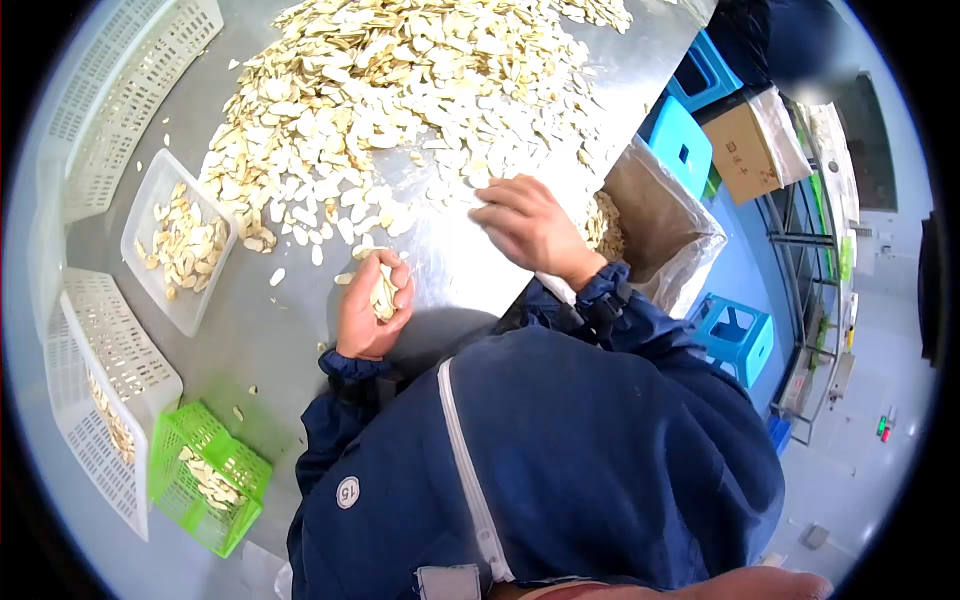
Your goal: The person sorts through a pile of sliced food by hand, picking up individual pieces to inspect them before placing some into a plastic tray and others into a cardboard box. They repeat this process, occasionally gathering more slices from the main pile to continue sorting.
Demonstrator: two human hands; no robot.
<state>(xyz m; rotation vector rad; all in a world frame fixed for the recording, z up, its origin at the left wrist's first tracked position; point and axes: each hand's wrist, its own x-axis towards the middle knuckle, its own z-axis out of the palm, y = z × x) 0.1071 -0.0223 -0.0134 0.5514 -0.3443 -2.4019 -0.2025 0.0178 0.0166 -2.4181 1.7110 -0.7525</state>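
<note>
A large heap of pale dried slices (340,90) covers the upper part of the metal table (440,270). My left hand (374,306) is curled round several slices near the heap's lower edge. To its right, my right hand (525,222) rests low over the metal beside the heap, fingers bent and close together; what lies under the fingertips is hidden. A clear plastic tub (146,222) with some slices stands left of the heap. At the lower left is a green basket (190,425) holding a few slices.
White perforated baskets (145,350) line the left side; one holds slices. Right of the table edge stands a lined container (650,200) with slices inside. Blue stools (735,335), a cardboard box (740,150) and metal shelving (805,240) are farther right.
</note>
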